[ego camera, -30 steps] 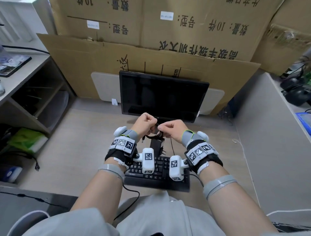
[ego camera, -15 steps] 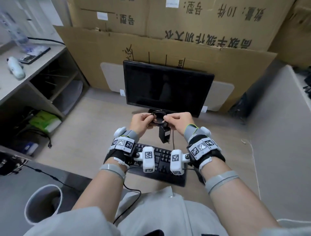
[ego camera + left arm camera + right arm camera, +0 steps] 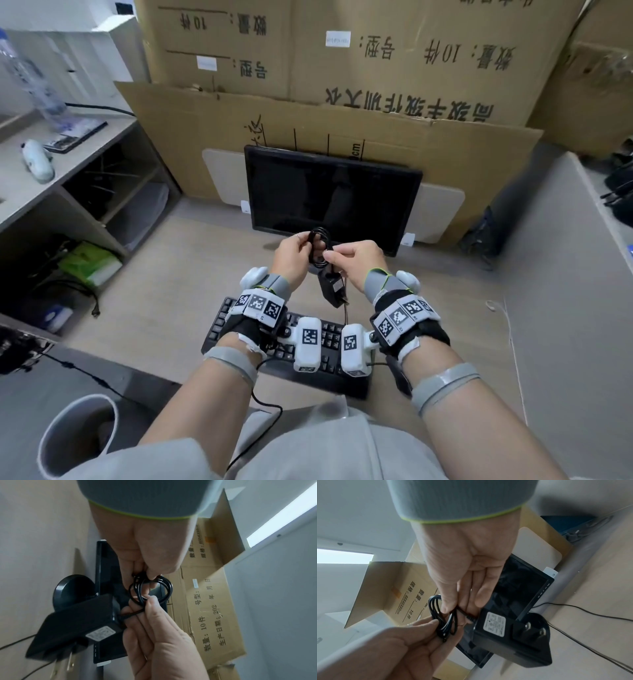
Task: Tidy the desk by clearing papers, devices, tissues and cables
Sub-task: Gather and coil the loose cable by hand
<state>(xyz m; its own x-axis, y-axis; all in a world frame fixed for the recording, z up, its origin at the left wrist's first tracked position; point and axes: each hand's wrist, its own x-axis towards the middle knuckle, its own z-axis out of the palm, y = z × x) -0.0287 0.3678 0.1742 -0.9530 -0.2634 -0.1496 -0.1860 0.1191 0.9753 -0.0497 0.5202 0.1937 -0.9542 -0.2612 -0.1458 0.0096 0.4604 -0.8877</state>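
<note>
A black cable coil [image 3: 317, 251] is held up in front of the monitor [image 3: 329, 195], above the black keyboard [image 3: 329, 342]. My left hand [image 3: 306, 245] pinches the coil's far side, shown close in the left wrist view [image 3: 147, 578]. My right hand [image 3: 330, 256] pinches the near side where the lead leaves the coil [image 3: 452, 608]. The black power adapter [image 3: 330, 287] hangs from that lead below my hands, its two plug prongs [image 3: 536, 628] pointing down. In the wrist views the coil [image 3: 154, 588] shows several tight loops.
Large cardboard boxes [image 3: 376, 68] stand behind the monitor. A shelf unit at the left holds a green tissue pack [image 3: 90, 262] and a bottle [image 3: 30, 78]. A grey bin [image 3: 78, 435] sits at the lower left. A grey partition [image 3: 565, 274] walls the right side.
Both hands have lifted slightly toward the monitor with the cable. The loop, earlier wide between the hands, is now gathered into a narrow upright coil, and the adapter still hangs below.
</note>
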